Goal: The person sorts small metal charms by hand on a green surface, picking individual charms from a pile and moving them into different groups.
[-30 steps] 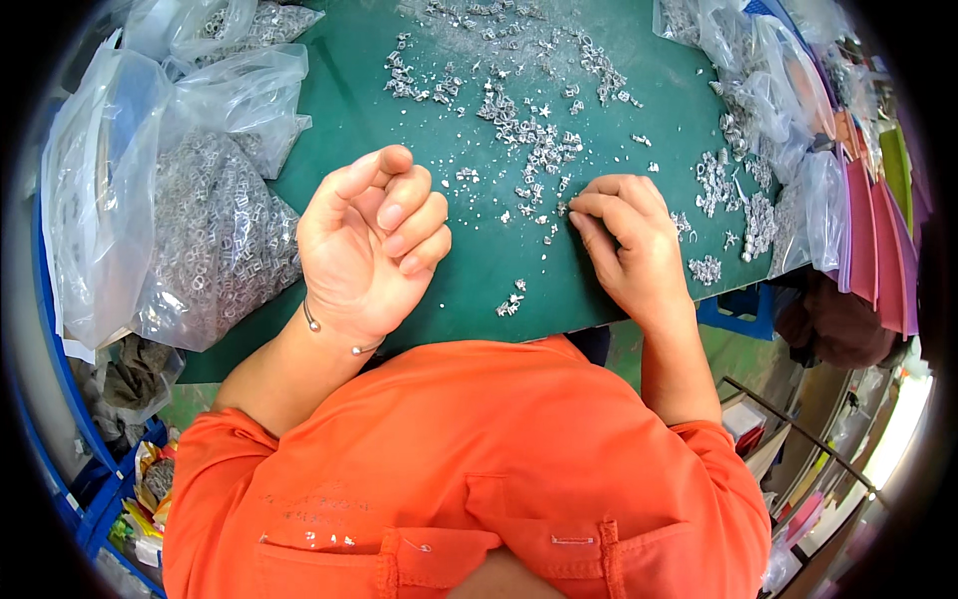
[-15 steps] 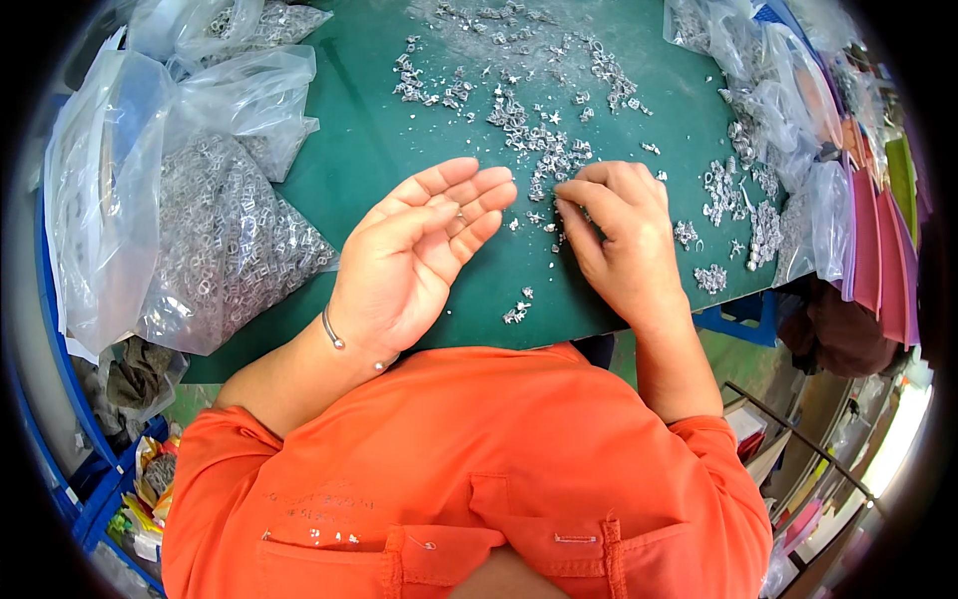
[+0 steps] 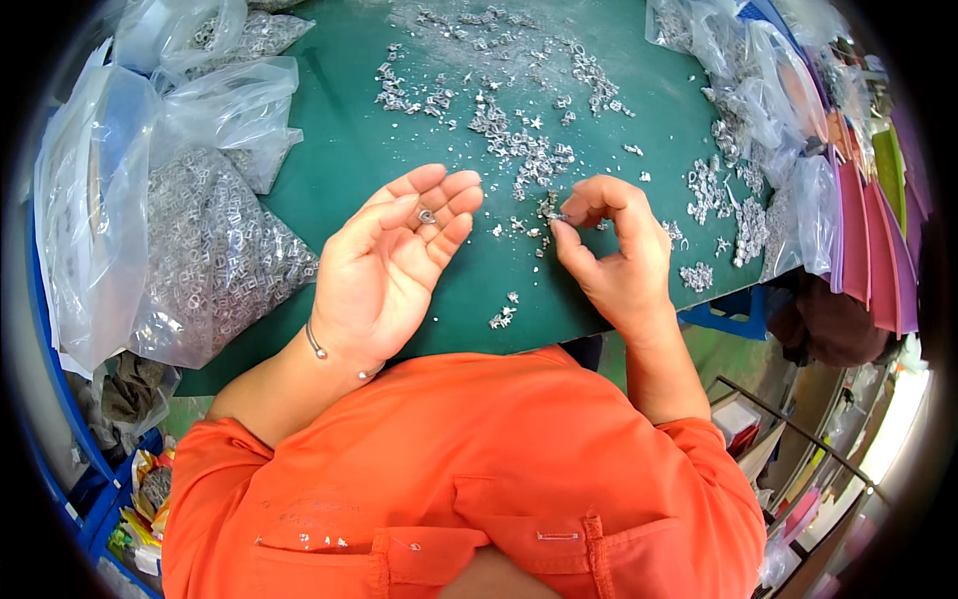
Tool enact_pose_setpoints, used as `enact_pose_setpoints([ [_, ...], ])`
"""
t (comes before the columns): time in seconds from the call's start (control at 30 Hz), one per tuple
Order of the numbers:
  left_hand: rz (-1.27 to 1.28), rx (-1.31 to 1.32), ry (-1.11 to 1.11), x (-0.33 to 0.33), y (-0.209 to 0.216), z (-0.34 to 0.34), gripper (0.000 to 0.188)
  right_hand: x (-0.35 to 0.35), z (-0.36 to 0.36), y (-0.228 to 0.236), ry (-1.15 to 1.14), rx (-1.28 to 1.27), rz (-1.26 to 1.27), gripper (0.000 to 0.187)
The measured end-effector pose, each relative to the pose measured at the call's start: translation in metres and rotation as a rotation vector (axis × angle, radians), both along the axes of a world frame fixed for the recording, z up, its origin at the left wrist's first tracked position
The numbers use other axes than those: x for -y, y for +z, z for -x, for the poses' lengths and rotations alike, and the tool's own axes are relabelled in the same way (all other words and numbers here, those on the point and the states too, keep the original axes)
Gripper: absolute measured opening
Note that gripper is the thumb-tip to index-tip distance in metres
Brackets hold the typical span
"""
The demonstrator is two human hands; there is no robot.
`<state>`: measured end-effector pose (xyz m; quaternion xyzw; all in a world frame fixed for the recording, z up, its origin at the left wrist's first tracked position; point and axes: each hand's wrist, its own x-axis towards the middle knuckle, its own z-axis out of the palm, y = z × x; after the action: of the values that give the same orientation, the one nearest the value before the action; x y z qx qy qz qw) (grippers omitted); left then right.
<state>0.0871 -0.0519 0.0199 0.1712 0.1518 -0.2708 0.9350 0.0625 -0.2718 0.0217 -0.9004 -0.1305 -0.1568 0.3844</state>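
My left hand point(image 3: 384, 265) is turned palm up above the green table point(image 3: 349, 120), its fingers curled in a loose cup. A small silvery metal piece point(image 3: 427, 216), square or ring-like, rests against the fingers beside the thumb. Close by on the right, my right hand point(image 3: 624, 245) pinches a small cluster of metal pieces point(image 3: 550, 208) between thumb and forefinger. Its other fingers are curled in. A heap of similar small metal pieces point(image 3: 524, 150) lies just beyond my hands, and a few loose ones point(image 3: 502, 317) lie nearer to me.
A large clear bag of metal pieces point(image 3: 215, 260) stands at the left, with more bags point(image 3: 239, 110) behind it. Open clear bags point(image 3: 788, 140) and small piles point(image 3: 750, 232) line the right side. Coloured folders point(image 3: 878, 240) stand beyond the right edge.
My right hand has lifted slightly off the heap, and a pinched cluster now shows at its fingertips. The piece in my left hand shows more clearly. The whole view has shifted slightly.
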Motion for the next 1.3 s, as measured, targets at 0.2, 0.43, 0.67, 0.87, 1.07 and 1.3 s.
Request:
enact_pose_setpoints([
  [0.2, 0.039, 0.021, -0.033, 0.000, -0.002, 0.000, 0.031, 0.004, 0.010, -0.006, -0.049, 0.006, -0.267, 0.051],
  [0.43, 0.136, 0.044, -0.041, -0.006, -0.009, -0.002, 0.033, 0.031, 0.028, 0.006, -0.040, -0.225, -0.537, 0.020],
  [0.67, 0.124, 0.039, -0.060, -0.003, -0.012, -0.002, 0.032, 0.077, 0.060, 0.015, -0.484, -0.295, -0.609, 0.008],
  [0.87, 0.172, 0.062, -0.090, -0.006, -0.014, -0.004, 0.034, 0.066, 0.054, 0.011, -0.250, 0.012, 0.053, 0.018],
  [1.07, 0.156, 0.021, -0.089, -0.007, -0.015, -0.005, 0.033, 0.053, 0.035, -0.001, -0.046, -0.028, 0.312, 0.014],
  [1.3, 0.184, 0.035, -0.075, -0.009, -0.010, -0.003, 0.034, 0.071, 0.031, 0.017, -0.083, -0.066, 0.255, 0.013],
])
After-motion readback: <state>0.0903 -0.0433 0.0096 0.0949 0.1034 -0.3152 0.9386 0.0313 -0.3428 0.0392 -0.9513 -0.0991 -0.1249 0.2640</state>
